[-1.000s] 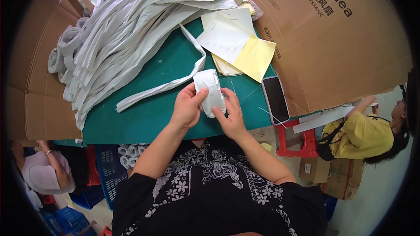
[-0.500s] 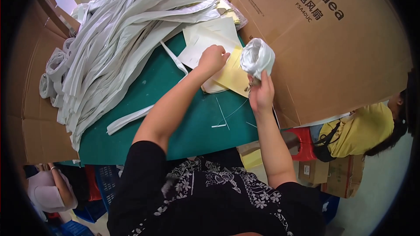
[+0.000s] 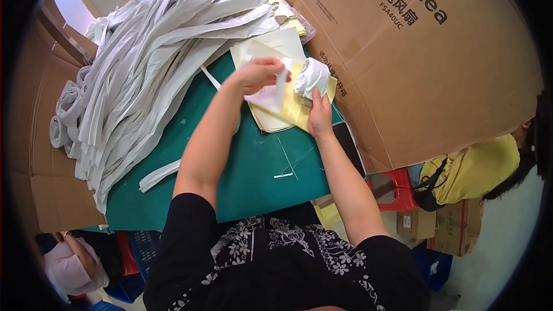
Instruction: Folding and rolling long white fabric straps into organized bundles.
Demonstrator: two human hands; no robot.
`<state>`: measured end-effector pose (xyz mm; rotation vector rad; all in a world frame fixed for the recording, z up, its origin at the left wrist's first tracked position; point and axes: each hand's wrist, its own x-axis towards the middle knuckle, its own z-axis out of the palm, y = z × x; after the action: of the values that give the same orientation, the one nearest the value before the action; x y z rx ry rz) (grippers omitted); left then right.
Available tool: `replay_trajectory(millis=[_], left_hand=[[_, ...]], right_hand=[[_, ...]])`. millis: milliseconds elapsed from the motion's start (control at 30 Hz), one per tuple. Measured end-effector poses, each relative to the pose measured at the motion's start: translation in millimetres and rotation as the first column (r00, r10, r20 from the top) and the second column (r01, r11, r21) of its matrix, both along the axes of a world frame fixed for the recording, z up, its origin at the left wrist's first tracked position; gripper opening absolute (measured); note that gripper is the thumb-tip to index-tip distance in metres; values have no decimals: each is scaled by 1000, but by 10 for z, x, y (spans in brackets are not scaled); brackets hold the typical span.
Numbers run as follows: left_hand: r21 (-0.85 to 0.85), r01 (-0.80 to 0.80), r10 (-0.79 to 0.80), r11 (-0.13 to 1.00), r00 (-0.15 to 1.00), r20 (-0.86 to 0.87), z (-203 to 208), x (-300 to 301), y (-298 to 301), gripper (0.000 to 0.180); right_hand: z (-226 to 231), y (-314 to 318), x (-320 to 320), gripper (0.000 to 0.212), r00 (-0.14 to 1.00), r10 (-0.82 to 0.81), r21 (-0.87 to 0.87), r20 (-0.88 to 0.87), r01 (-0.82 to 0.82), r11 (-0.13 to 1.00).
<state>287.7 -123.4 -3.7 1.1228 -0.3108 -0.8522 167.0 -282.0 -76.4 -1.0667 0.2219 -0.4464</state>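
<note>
My right hand (image 3: 320, 116) is closed around the lower side of a coiled white fabric strip (image 3: 311, 76), held up over the papers. To its left, my left hand (image 3: 258, 75) has its fingertips pinched on a narrow whitish strip (image 3: 281, 88), blurred by motion. Whether this strip joins the coil I cannot tell. Beneath both hands lie a yellow sheet (image 3: 299, 116) and several off-white sheets (image 3: 292, 41), stacked unevenly on the green table (image 3: 242, 167).
A big heap of long white fabric strips (image 3: 173, 52) covers the table's left. A loose strip (image 3: 159, 175) lies near its front. Thread and a small white piece (image 3: 283, 175) sit centrally. Beside a dark flat object (image 3: 348, 147) stands a large cardboard panel (image 3: 403, 75). Other people sit nearby.
My right hand has brought the coil left and slightly down, toward the papers. My left hand has shifted left, and a whitish strip now shows at its fingertips.
</note>
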Motion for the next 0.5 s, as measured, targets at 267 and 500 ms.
replay_trajectory(millis=[267,500], left_hand=[[-555,-482,551,678,833,-50,607,-328,2095,22],[243,-341,235,908,895,378,896,-1583,1628,9]], right_hand=[[25,50,19,34,983,30,-453,-183,-112,884],[802,428,-342,43,987,157,-904,24,-45,424]])
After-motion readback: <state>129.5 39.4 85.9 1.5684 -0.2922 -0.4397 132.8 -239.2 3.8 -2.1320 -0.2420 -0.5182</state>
